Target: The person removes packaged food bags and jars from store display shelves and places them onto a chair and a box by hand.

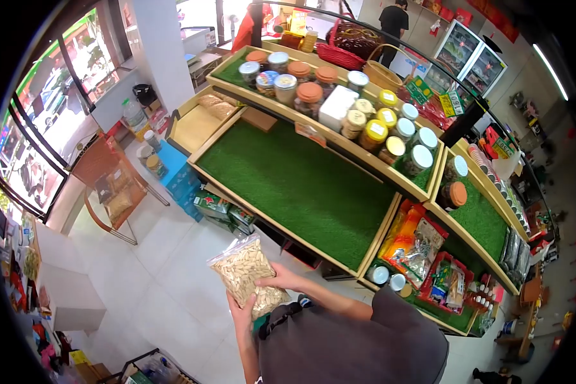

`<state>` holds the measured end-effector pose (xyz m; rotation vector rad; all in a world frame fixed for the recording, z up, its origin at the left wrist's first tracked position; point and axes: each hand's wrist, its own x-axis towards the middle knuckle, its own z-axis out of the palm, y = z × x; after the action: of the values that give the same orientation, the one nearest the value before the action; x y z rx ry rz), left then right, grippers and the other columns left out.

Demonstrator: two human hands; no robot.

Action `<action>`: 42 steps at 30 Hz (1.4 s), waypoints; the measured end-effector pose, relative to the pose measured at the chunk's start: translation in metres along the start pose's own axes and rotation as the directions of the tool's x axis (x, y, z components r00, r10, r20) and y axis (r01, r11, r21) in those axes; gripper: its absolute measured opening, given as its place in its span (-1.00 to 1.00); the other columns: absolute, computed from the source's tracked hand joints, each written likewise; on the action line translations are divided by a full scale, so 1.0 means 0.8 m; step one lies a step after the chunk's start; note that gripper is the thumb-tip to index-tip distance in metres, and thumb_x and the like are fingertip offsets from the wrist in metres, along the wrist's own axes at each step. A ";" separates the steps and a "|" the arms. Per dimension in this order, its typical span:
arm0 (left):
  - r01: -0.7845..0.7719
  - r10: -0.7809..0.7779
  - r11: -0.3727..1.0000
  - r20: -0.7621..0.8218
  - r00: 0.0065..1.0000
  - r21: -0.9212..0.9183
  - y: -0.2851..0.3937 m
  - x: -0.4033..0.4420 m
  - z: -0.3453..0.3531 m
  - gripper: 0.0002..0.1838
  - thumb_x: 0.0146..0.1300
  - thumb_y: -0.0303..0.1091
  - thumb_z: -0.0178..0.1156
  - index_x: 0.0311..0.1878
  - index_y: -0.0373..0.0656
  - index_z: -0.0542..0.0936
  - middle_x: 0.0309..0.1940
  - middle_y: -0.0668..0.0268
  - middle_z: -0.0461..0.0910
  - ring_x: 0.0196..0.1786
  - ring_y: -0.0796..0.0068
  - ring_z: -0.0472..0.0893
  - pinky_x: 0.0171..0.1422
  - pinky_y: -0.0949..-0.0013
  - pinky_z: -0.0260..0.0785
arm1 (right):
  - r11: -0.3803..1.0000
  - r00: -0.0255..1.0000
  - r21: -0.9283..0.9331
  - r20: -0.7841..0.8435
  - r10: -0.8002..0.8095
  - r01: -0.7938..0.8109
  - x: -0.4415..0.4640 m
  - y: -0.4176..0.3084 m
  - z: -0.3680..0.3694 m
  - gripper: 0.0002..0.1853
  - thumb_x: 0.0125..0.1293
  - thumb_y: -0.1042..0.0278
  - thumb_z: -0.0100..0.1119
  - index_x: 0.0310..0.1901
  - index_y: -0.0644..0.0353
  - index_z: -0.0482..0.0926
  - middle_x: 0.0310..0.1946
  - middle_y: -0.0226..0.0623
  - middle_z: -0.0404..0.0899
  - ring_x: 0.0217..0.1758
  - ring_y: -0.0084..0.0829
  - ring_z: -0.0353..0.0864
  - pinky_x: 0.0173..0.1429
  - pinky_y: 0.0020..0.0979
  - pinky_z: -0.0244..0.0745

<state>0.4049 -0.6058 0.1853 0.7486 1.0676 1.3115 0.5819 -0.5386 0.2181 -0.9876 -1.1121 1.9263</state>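
Both my hands hold a clear plastic zip bag (242, 265) full of pale, dried, seed-like pieces, in front of my body and above the tiled floor. My left hand (241, 312) grips the bag's lower left edge, thumb on the front. On the right side, my right hand (280, 278) is closed around the bag, its thumb pressed on the plastic. The bag is tilted, its zip edge pointing up and away from me. What exactly the pieces are, I cannot make out. Beyond the bag stands a wooden display shelf lined with green turf (294, 185).
Lidded jars (308, 96) line the upper shelf. To the right are packaged goods (413, 240) and a red basket (447, 281). A wicker chair (112, 176) holding bags stands left, near blue boxes (176, 173). Another person (393, 22) stands at the back.
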 end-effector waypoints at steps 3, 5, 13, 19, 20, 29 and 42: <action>0.007 -0.009 0.996 -0.025 1.000 -0.094 0.064 0.031 -0.056 -0.22 0.09 -0.51 0.29 0.36 -0.20 0.12 0.19 0.19 0.32 0.20 0.36 0.37 0.26 0.32 0.26 | 0.999 0.995 -0.025 0.085 0.044 -0.042 0.077 -0.006 0.062 -0.31 0.17 0.27 0.33 0.27 0.29 0.23 0.16 -0.29 0.41 0.19 -0.49 0.38 0.27 -0.39 0.30; -0.056 0.050 0.995 -0.081 0.995 -0.077 0.084 0.062 -0.099 -0.23 0.11 -0.51 0.28 0.35 -0.21 0.12 0.19 0.18 0.33 0.20 0.35 0.38 0.25 0.32 0.28 | 0.994 0.990 -0.061 0.103 0.093 -0.087 0.137 0.003 0.090 -0.32 0.17 0.27 0.33 0.26 0.28 0.24 0.15 -0.29 0.42 0.18 -0.48 0.39 0.27 -0.39 0.30; -0.004 -0.108 0.975 -0.490 0.865 -0.223 0.120 0.149 -0.213 -0.35 0.18 -0.47 0.25 0.30 -0.25 0.19 0.13 0.14 0.40 0.13 0.34 0.46 0.14 0.33 0.40 | 0.969 0.968 -0.031 0.055 0.247 -0.245 0.307 0.028 0.197 -0.54 0.25 0.36 0.23 0.13 0.32 0.39 -0.05 -0.24 0.57 -0.07 -0.48 0.57 -0.01 -0.44 0.52; -0.016 -0.120 0.975 -0.583 0.804 -0.223 0.131 0.244 -0.288 -0.40 0.20 -0.44 0.25 0.27 -0.21 0.22 0.06 0.17 0.47 0.05 0.38 0.53 0.07 0.34 0.47 | 0.923 0.918 -0.032 0.090 0.386 -0.384 0.449 0.041 0.226 -0.58 0.23 0.37 0.24 0.10 0.31 0.43 -0.09 -0.25 0.58 -0.08 -0.48 0.58 -0.02 -0.43 0.51; -0.021 -0.125 0.973 -0.603 0.788 -0.229 0.137 0.267 -0.302 -0.40 0.20 -0.44 0.25 0.27 -0.21 0.22 0.06 0.17 0.47 0.05 0.38 0.53 0.07 0.34 0.47 | 0.919 0.913 -0.028 0.105 0.395 -0.394 0.480 0.042 0.229 -0.58 0.24 0.37 0.23 0.10 0.31 0.43 -0.08 -0.24 0.57 -0.08 -0.48 0.58 -0.01 -0.44 0.51; -0.020 -0.169 0.957 -0.614 0.771 -0.289 0.192 0.491 -0.406 -0.36 0.19 -0.41 0.27 0.30 -0.23 0.22 0.09 0.16 0.46 0.09 0.39 0.51 0.10 0.36 0.44 | 0.937 0.921 -0.071 0.172 0.348 -0.341 0.737 0.008 0.248 -0.53 0.25 0.39 0.20 0.17 0.28 0.34 -0.03 -0.18 0.54 -0.07 -0.42 0.59 -0.04 -0.44 0.53; 0.236 -0.444 0.874 -0.504 0.741 -0.424 0.179 0.751 -0.516 -0.30 0.07 -0.51 0.30 0.29 -0.20 0.24 0.04 0.15 0.49 0.00 0.34 0.56 0.02 0.32 0.48 | 0.827 0.830 -0.085 -0.102 0.548 -0.556 0.988 0.036 0.209 -0.53 0.23 0.37 0.21 0.14 0.36 0.38 -0.08 -0.13 0.56 -0.12 -0.37 0.60 -0.10 -0.41 0.51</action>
<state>-0.0702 -0.0507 0.0507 -0.1531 1.3450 1.3749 0.0610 0.0526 0.0379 -1.5678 -0.9629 2.2663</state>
